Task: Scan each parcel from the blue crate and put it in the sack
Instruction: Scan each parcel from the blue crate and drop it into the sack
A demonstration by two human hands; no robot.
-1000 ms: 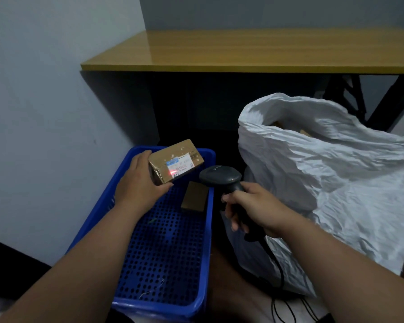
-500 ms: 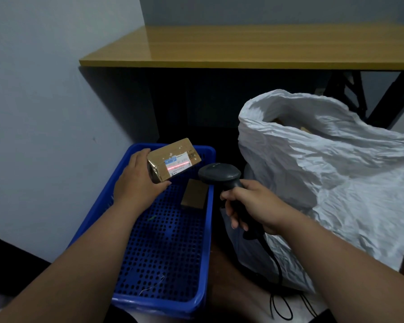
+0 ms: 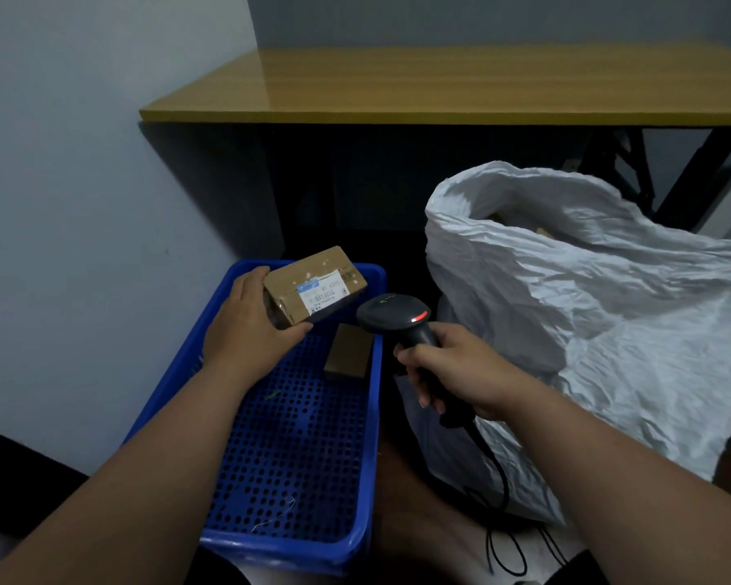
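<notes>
The labelled parcel (image 3: 315, 285) is held over the blue crate's (image 3: 178, 365) far end, gripped by the left hand (image 3: 250, 327). The right hand (image 3: 461, 373) is wrapped around the scanner (image 3: 393, 316). The white sack (image 3: 587, 314) stands right; a wooden tabletop (image 3: 461, 84) lies beyond.

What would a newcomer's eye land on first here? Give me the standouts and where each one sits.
The big crumpled white sack fills the right side, mouth open, below the wooden table. At centre, the right hand grips a black scanner with a red light glowing on its head. It points at a labelled cardboard parcel that the left hand holds over the blue crate, where a smaller parcel lies.
</notes>
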